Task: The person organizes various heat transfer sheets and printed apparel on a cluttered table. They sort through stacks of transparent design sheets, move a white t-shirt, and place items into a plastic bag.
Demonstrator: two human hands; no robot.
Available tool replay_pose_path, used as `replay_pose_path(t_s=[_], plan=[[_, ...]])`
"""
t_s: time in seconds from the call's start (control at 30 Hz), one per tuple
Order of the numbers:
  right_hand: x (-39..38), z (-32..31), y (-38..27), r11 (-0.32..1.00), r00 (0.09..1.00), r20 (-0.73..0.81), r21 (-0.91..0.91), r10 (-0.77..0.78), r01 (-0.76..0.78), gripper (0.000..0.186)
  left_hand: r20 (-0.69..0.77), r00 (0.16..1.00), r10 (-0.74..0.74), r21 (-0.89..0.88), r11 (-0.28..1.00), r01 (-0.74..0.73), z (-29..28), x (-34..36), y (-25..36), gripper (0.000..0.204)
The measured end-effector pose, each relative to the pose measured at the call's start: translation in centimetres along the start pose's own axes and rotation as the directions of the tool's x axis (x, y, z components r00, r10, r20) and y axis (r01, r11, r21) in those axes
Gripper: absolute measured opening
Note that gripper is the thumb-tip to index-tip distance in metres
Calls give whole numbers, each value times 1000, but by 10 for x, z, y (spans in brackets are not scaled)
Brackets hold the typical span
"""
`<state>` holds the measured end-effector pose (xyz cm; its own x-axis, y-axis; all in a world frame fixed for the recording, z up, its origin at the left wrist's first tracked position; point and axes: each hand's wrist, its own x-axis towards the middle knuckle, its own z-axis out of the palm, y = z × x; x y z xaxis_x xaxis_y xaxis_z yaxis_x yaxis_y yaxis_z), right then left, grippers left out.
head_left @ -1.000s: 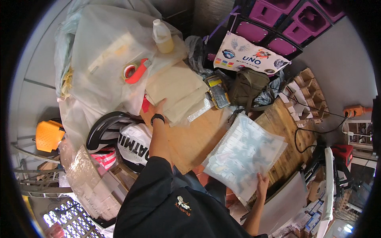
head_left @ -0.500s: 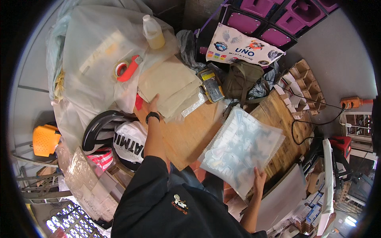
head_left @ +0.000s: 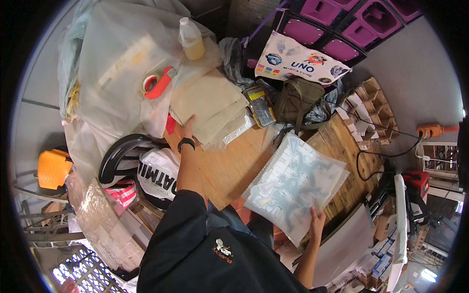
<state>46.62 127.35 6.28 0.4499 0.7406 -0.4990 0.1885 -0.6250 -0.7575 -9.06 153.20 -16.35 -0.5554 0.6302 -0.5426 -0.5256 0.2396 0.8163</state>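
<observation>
My left hand (head_left: 187, 129) is at the near left edge of a stack of beige paper sheets (head_left: 207, 102). Its thumb lies over the edge and the other fingers are mostly hidden, so the hand looks closed on the sheets. They rest on a brown wooden board (head_left: 229, 166), with bubble wrap (head_left: 238, 128) showing beneath them. In my right hand (head_left: 317, 222) is the near right edge of a stack of translucent sheets (head_left: 293, 183) with grey-blue cut-out shapes showing through. That stack is tilted and partly over a plank table.
Plastic sheeting at left bears a red tape dispenser (head_left: 159, 85) and a jug of yellow liquid (head_left: 191, 41). Behind the papers are a yellow-and-black case (head_left: 260, 106) and an olive bag (head_left: 298, 100). The plank table (head_left: 337, 156) holds a cardboard divider (head_left: 373, 112) and a black cable (head_left: 361, 168).
The view has shifted slightly. Both hands keep their places on the beige sheets and the translucent sheets, and the translucent stack has barely moved.
</observation>
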Motion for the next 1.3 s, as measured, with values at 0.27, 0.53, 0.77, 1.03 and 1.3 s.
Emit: replay_pose_path(t_s=[0.27, 0.53, 0.77, 1.03, 1.3], plan=[[11, 5, 12, 999, 999, 20, -20, -43, 43, 36, -237, 950, 202, 147, 974, -171, 13, -13, 10, 74], [9, 0, 11, 1000, 997, 77, 21, -2, 0, 40, -70, 997, 35, 6, 999, -34, 13, -9, 10, 66], [5, -1, 15, 999, 1000, -15, 52, -10, 11, 33, 97, 952, -290, -57, 954, 296, 36, -50, 41, 63], [-2, 22, -11, 1000, 1000, 14, 15, -26, 26, 31, 95, 995, -33, -80, 996, 40, 7, -21, 43, 71], [-27, 13, -71, 769, 965, 45, -594, -259, 234, 22, -4, 984, 179, -162, 971, -177, -28, -161, 54, 71]])
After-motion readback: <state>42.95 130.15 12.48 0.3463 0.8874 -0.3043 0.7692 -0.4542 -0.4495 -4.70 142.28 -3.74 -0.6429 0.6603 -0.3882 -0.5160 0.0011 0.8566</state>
